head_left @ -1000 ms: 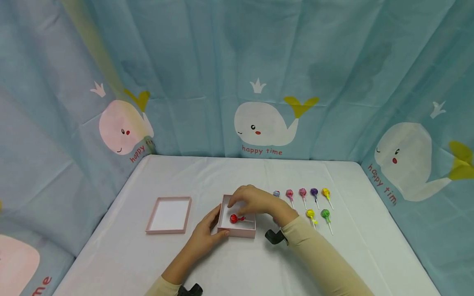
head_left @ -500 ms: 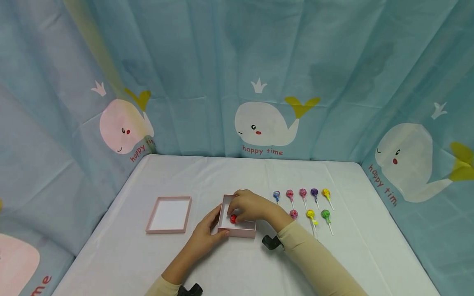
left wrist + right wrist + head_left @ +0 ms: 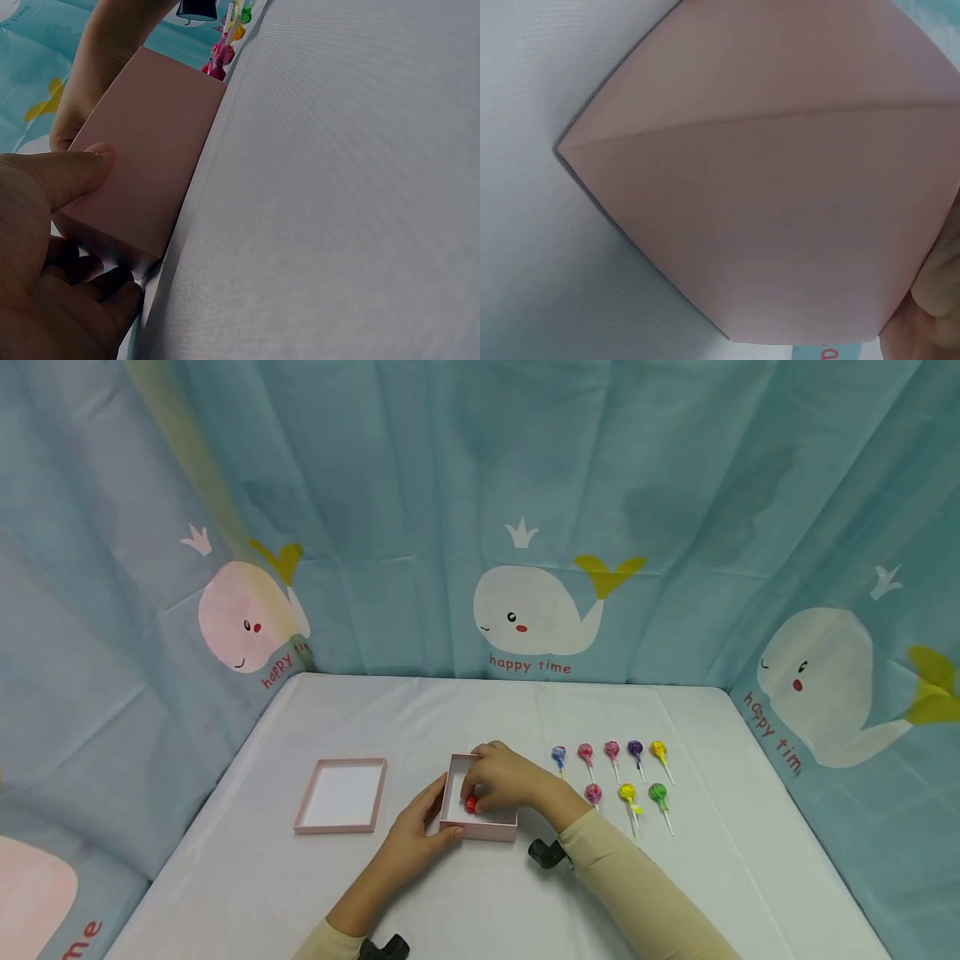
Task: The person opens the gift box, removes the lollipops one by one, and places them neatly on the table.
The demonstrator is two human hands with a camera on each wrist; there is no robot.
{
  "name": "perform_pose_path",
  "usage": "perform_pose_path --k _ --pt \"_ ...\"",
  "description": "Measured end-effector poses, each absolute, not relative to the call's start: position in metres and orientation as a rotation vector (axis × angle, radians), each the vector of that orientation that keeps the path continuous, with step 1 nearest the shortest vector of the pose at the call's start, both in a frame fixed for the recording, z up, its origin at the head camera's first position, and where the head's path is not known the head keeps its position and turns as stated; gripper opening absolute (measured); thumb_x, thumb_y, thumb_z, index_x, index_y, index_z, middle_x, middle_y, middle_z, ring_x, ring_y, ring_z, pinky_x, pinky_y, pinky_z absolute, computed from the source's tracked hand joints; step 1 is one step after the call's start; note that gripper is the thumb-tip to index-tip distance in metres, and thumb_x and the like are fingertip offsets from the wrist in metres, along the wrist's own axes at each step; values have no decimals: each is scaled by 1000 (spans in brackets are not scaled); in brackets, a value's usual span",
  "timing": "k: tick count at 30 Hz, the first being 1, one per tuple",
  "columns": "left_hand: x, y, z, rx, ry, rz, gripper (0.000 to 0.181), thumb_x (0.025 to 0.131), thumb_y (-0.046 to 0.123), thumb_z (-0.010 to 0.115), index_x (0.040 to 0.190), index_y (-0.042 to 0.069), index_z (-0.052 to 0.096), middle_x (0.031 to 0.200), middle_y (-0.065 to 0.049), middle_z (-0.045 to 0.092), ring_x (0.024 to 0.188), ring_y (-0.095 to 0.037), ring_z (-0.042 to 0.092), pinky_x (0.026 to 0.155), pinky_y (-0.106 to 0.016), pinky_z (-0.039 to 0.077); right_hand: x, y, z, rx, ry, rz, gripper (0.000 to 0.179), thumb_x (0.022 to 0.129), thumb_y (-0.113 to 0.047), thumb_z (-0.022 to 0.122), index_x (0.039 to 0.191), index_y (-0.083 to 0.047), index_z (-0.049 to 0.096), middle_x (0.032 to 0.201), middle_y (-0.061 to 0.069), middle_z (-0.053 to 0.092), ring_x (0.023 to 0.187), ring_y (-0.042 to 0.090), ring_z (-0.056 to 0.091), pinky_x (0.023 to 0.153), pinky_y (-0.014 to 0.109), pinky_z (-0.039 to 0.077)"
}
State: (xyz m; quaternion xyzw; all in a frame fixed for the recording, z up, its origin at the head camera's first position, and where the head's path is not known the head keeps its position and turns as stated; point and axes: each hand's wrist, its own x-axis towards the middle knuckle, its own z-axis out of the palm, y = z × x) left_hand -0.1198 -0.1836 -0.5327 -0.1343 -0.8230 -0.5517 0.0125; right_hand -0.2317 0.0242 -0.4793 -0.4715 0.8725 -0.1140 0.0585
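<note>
A small pale pink box (image 3: 489,833), white inside, stands on the table. My left hand (image 3: 408,837) grips its left side, with the thumb on the front wall; the left wrist view shows the fingers bent along the adjoining side of the same box (image 3: 150,135). My right hand (image 3: 508,779) reaches down inside, its fingers curled about a red lollipop (image 3: 471,804). Only part of the lollipop's red head shows; its stick is hidden under the hand. Two outer walls of the box (image 3: 757,210) fill most of the right wrist view, which leaves the fingertips out of sight.
The matching pink lid (image 3: 340,829) lies inside up to the left. Right of the box, wrapped lollipops lie in two rows, among them a blue one (image 3: 558,753), a purple one (image 3: 635,748) and a green one (image 3: 657,792). A whale-print curtain (image 3: 420,527) surrounds the white table (image 3: 405,718).
My right hand has come lower into the box and closed its fingers over the red lollipop, covering its stick. The left hand stays at the box.
</note>
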Motion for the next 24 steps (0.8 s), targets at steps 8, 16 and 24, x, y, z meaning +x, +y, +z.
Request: perform_pose_path --k 8,16,24 --pt "-120 -184 -532 -418 -2589 -1708 90 86 23 85 161 16 35 163 -9 38 149 -27 38 120 -27 36 -232 26 -481 -1360 2651 -453 14 84 -32 85 97 -36 80 106 -22 71 137 20 47 119 42 38" --pt "-121 -184 -532 -406 -2616 -1710 91 86 25 85 161 20 34 164 -3 37 150 -23 37 119 -22 35 -234 32 -466 -1350 2702 -640 18 85 -33 85 102 -34 79 121 -12 70 133 17 50 116 46 40" --pt "-121 -184 -532 -399 -2614 -1687 91 86 27 85 161 18 35 163 -5 39 149 -23 39 120 -29 37 -230 47 -441 -1360 2732 -874 20 85 -28 86 105 -28 79 106 -19 73 127 15 54 112 46 43"
